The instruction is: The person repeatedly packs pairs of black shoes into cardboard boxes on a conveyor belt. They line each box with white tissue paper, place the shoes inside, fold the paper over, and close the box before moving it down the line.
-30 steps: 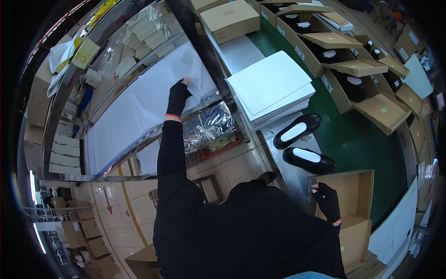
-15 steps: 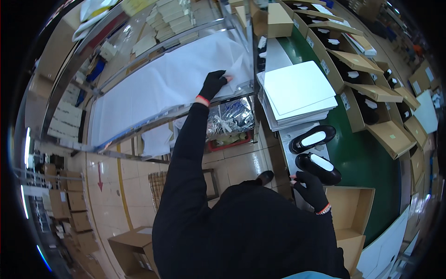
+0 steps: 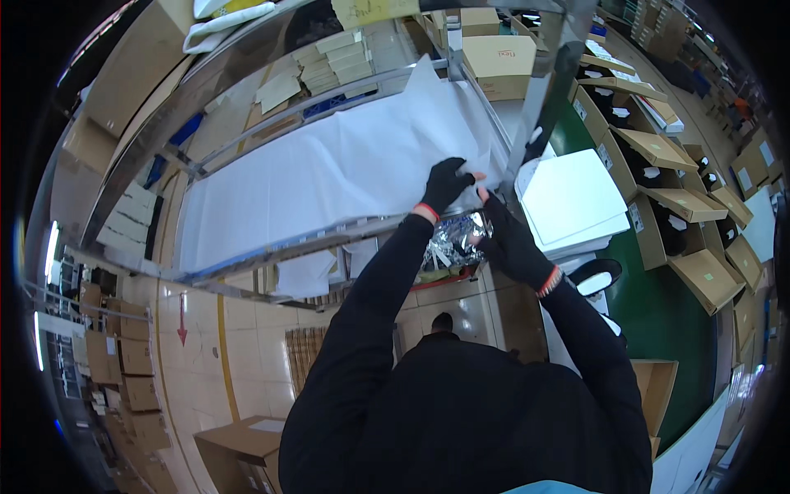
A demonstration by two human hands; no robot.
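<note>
A stack of thin white paper sheets (image 3: 313, 165) lies across a metal rack shelf, its top sheet wrinkled. Over its near right corner is my left hand (image 3: 447, 184), in a black glove with bare fingertips, its fingers closed on the paper's edge. Just right of it, my right hand (image 3: 514, 243), gloved alike, reaches in with thumb and forefinger apart; whether it touches the sheet is unclear. Two black shoes with white paper inside, one of them the far shoe (image 3: 597, 276), rest on the bench, partly hidden by my right arm.
A metal post (image 3: 543, 90) rises between rack and bench. White boards (image 3: 572, 198) are piled on the green bench (image 3: 658, 329). Open shoeboxes (image 3: 699, 280) line its far side. Below the shelf sits a silvery plastic bag (image 3: 453, 243). A carton (image 3: 239, 449) stands on the floor.
My right hand has left the shoes and come over to the paper beside my left hand. My left hand stays at the paper's near right corner. The view has shifted.
</note>
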